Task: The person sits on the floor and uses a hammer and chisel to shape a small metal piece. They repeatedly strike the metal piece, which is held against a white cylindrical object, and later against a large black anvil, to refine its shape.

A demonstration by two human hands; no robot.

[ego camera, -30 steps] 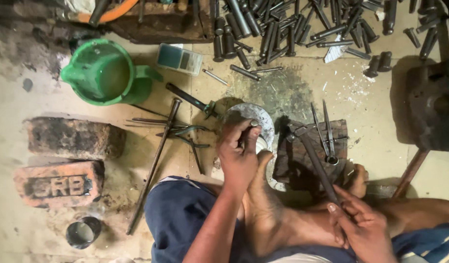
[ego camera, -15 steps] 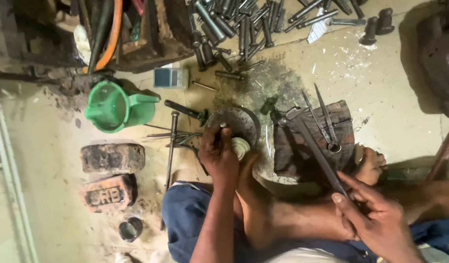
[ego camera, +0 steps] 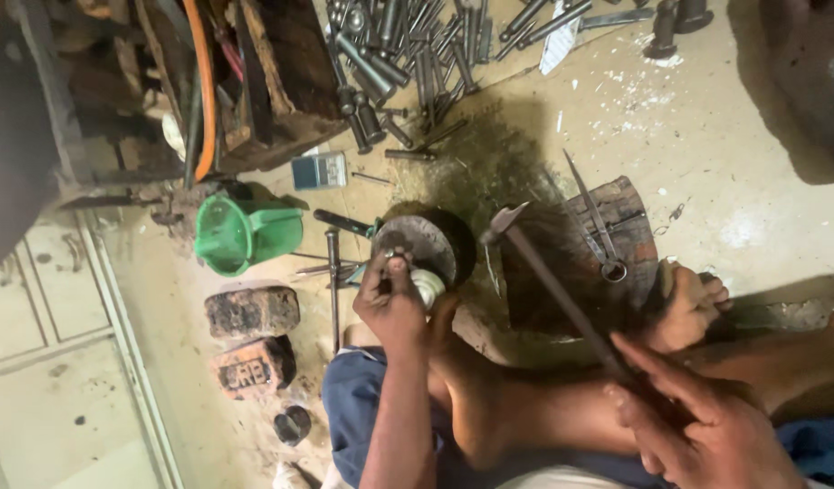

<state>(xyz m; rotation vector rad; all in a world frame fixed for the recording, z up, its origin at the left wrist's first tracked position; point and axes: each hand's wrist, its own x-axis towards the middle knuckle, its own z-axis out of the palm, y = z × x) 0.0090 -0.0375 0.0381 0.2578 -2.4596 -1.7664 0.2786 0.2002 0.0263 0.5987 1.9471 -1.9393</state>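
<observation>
Here the person sits on the floor (ego camera: pixel 752 208) with bare legs drawn up. The left hand (ego camera: pixel 391 303) is closed, fingertips pinching a small pale round piece (ego camera: pixel 428 286) and pressing it against the edge of a round metal block (ego camera: pixel 426 244). The right hand (ego camera: pixel 697 426), at about five o'clock from the block, is wrapped around the handle of a hammer (ego camera: pixel 562 294), fingers closed along it; the hammer head sits raised at about three o'clock from the block, just beside it. A bare foot (ego camera: pixel 688 308) rests against a dark wooden block (ego camera: pixel 629 217), and a pair of thin tongs (ego camera: pixel 593 217) lies across that wood.

At nine o'clock from the metal block stands a green plastic jug (ego camera: pixel 245 235), and below it, near seven o'clock, lie two bricks (ego camera: pixel 252 340), one after the other. A heap of metal punches and rods (ego camera: pixel 417 54) covers the floor at twelve o'clock, with a small blue box (ego camera: pixel 319 170) at eleven o'clock. A long thin rod (ego camera: pixel 333 281) lies just left of the left hand. I cannot tell what the pale piece is made of.
</observation>
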